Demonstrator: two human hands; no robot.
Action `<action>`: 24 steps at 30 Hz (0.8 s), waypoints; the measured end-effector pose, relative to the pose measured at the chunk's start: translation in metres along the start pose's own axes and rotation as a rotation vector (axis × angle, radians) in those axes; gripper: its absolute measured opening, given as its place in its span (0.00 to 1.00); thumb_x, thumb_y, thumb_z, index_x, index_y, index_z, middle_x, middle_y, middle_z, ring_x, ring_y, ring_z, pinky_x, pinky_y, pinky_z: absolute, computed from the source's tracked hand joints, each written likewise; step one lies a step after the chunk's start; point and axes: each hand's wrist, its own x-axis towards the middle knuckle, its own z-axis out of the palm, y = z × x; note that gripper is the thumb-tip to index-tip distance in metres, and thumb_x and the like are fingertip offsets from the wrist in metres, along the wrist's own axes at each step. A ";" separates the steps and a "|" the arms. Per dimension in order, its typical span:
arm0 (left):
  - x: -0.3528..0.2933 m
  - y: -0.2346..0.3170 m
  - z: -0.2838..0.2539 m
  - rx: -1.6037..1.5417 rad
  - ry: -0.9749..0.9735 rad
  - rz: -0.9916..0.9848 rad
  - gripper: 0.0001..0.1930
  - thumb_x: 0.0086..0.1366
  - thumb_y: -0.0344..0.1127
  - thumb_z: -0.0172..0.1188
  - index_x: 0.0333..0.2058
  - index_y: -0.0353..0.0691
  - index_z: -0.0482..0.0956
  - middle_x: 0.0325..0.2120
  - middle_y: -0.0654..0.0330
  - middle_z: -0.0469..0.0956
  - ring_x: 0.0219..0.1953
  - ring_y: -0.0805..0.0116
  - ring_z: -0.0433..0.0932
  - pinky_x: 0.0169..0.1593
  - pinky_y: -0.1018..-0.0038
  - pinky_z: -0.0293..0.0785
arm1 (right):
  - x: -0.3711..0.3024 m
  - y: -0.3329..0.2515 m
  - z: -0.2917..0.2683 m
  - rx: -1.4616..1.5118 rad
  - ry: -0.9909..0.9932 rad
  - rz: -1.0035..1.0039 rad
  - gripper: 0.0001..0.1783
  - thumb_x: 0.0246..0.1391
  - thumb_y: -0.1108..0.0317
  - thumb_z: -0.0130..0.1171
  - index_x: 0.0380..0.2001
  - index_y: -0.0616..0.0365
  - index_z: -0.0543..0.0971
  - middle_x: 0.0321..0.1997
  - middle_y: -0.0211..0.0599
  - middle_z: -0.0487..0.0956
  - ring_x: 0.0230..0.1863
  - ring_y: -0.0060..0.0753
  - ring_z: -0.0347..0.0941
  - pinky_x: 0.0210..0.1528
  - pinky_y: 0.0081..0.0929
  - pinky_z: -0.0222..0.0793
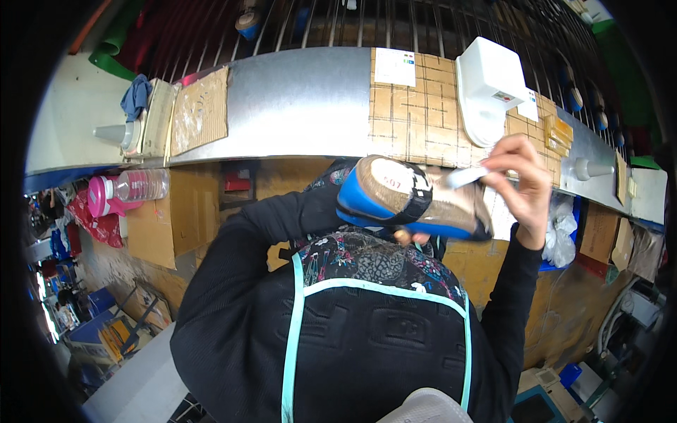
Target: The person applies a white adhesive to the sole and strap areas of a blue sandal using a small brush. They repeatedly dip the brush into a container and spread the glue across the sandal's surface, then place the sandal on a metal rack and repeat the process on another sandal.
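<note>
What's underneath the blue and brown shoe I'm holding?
A little of your left hand shows at the near edge of the shoe, next to dark patterned cloth. The shoe covers the rest of that hand and whatever lies directly beneath.

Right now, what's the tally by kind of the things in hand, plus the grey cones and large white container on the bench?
Shoe-shaped piece: 1
Blurred white item: 1
Grey cones: 2
Large white container: 1
Total: 5
</note>
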 end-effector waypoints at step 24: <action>-0.053 0.063 0.037 0.634 0.703 1.446 0.51 0.52 0.78 0.48 0.59 0.36 0.61 0.42 0.39 0.73 0.37 0.52 0.78 0.35 0.65 0.81 | -0.012 0.058 0.094 -0.142 0.619 0.278 0.17 0.64 0.59 0.51 0.44 0.63 0.71 0.32 0.34 0.67 0.35 0.28 0.64 0.42 0.24 0.62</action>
